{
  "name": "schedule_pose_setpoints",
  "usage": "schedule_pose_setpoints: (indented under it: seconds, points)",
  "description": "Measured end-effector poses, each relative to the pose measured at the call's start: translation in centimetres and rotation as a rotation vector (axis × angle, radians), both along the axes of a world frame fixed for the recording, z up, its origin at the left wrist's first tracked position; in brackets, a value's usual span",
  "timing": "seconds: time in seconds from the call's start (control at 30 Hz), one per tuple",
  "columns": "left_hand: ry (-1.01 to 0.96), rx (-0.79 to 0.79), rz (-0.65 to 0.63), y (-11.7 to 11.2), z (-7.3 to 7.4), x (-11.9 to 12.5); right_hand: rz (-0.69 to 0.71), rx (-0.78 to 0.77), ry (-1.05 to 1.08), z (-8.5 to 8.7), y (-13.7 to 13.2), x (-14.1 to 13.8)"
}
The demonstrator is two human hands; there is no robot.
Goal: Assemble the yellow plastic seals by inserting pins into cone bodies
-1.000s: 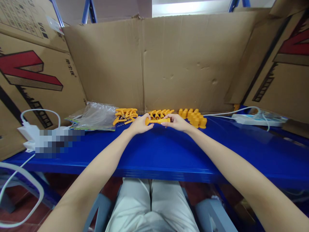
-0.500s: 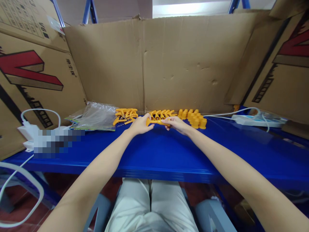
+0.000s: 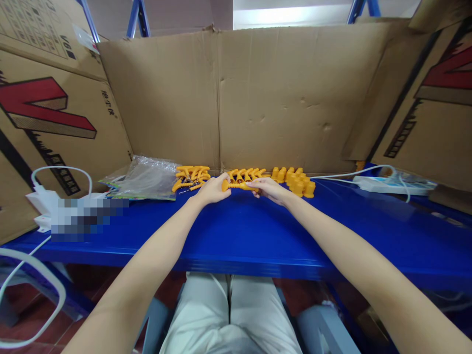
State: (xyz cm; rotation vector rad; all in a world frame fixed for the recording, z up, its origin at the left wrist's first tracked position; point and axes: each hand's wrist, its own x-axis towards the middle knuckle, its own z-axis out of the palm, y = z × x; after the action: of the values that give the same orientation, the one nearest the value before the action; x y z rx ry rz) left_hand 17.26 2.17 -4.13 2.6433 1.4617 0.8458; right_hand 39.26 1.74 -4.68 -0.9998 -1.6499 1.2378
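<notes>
"Head view: what do I see from afar?"
"Yellow ribbed stick (image 3: 238, 186), sideways above the blue table (image 3: 236, 231); left hand (image 3: 214, 191) holds its left end, right hand (image 3: 271, 189) pinches its right"

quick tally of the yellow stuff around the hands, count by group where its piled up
Yellow item held in the left hand and right hand: 1
Left heap of yellow pieces: 1
Row of yellow pieces behind the hands: 1
Group of stubby yellow pieces: 1
Total: 4; individual pieces overlap too much to count
</notes>
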Motion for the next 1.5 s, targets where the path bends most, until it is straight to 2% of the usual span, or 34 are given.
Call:
schedule_pose_setpoints:
  seconds: [0.53, 0.73, 0.87, 1.0, 1.07, 1.13, 1.2, 1.3, 1.4, 1.5]
  points:
    - [0.061, 0.018, 0.049, 0.0, -0.1, 0.0, -0.027, -0.076, 0.088, 0.1, -0.4, -0.4]
    - [0.047, 0.009, 0.048, -0.3, 0.0, -0.5, -0.1, -0.174, 0.26, 0.4, -0.6, -1.0]
    - [-0.033, 0.042, 0.178, 0.1, -0.1, -1.4, -0.241, -0.153, 0.347, 1.9, -0.2, -1.7]
    - [-0.035, 0.011, 0.341, 1.0, -0.3, -2.2, -0.352, -0.043, 0.307, 3.8, 1.5, -3.1]
    - [-0.003, -0.029, 0.389, 1.3, -0.4, -2.3, -0.401, 0.055, 0.225, 4.3, 2.7, -4.4]
    - [0.011, -0.036, 0.42, 1.4, -0.5, -2.4, -0.452, 0.223, 0.07, 4.3, 3.8, -5.9]
    - [0.011, -0.021, 0.441, 1.5, -0.5, -2.4, -0.467, 0.435, -0.178, 3.7, 4.7, -7.4]
    - [0.01, -0.003, 0.458, 1.4, -0.6, -2.4, -0.391, 0.706, -0.572, 2.2, 5.4, -9.3]
    - [-0.001, 0.011, 0.468, 1.5, -0.6, -2.5, -0.293, 0.799, -0.971, 0.6, 5.5, -10.3]
    - [-0.016, 0.007, 0.459, 1.5, -0.7, -2.5, -0.267, 0.775, -1.262, -0.5, 5.5, -10.8]
